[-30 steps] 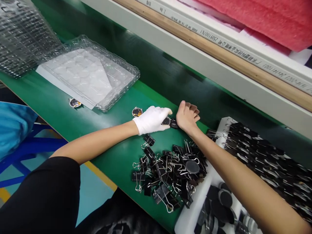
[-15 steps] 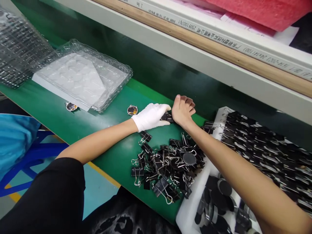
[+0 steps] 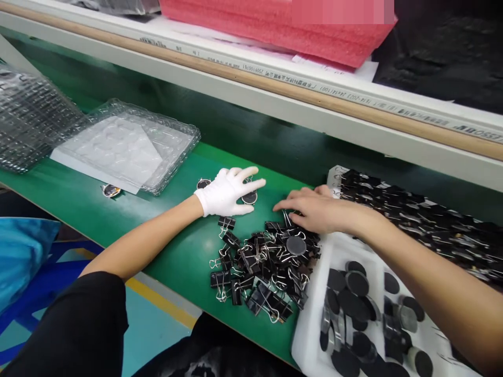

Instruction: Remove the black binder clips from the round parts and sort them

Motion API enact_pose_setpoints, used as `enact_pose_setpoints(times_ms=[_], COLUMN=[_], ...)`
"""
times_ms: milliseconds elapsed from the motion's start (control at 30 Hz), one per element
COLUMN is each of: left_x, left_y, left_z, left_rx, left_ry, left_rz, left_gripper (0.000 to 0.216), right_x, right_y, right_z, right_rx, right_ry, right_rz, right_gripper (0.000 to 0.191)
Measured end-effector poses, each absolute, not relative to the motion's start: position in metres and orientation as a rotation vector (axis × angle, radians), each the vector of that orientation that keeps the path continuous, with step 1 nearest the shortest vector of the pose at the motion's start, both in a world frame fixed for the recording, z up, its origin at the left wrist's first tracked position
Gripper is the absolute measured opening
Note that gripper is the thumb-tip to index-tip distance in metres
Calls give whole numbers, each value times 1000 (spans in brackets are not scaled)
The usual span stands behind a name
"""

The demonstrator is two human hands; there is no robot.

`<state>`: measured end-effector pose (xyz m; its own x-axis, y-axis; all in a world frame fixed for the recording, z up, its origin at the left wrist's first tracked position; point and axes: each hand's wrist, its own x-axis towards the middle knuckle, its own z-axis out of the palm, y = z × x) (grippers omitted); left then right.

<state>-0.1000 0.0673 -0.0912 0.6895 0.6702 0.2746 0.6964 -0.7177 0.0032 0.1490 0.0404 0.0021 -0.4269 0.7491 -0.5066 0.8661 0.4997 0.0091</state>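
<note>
My left hand (image 3: 227,192), in a white glove, is open with its fingers spread just above the green bench. By its fingertips lies a round dark watch part (image 3: 249,198), partly covered by the fingers. A second watch part (image 3: 203,184) shows behind the glove's wrist side. My right hand (image 3: 310,208) is bare, its fingers bent but apart, at the upper right edge of a heap of black binder clips (image 3: 255,256). The wire handles of one binder clip (image 3: 286,217) stand between its thumb and fingers; no firm grip shows. A dark disc (image 3: 296,245) lies on the heap.
A white foam tray (image 3: 310,319) at right holds dark discs (image 3: 356,306). Rows of clipped pieces (image 3: 412,225) lie behind it. Clear plastic trays (image 3: 173,137) stand at left, near another watch part (image 3: 111,190). A shelf edge (image 3: 251,86) runs above the bench.
My left hand has opened from around a black binder clip. My right hand has turned palm-down and moved right and toward me, to the clip heap. The view has shifted.
</note>
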Motion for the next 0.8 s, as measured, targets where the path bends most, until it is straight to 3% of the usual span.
enact_pose_setpoints(times_ms=[100,300,500,600,800], left_x=[-106,-110,-110,-109,-107], left_y=[70,75,77,76,74], left_z=[-88,-84,-87,-90,-92], left_rx=[-2786,-2608,-2546,-2542,-2608], left_ry=[-1113,-1123,-1174,-1199,-1234], left_rz=[-291,-156,-166,-201,-193], left_gripper=[79,83,78,71,68], right_x=[156,162,137,125,124], right_y=[37,64,77,76,84], right_z=[-4,-6,-37,-53,-36], right_rx=[1189,1324,2226,2299,2191], right_ry=[2327,2467,2501,2475,2431], right_rz=[-480,-819,-1188,-1169,-912], right_gripper=[54,29,16,11,51])
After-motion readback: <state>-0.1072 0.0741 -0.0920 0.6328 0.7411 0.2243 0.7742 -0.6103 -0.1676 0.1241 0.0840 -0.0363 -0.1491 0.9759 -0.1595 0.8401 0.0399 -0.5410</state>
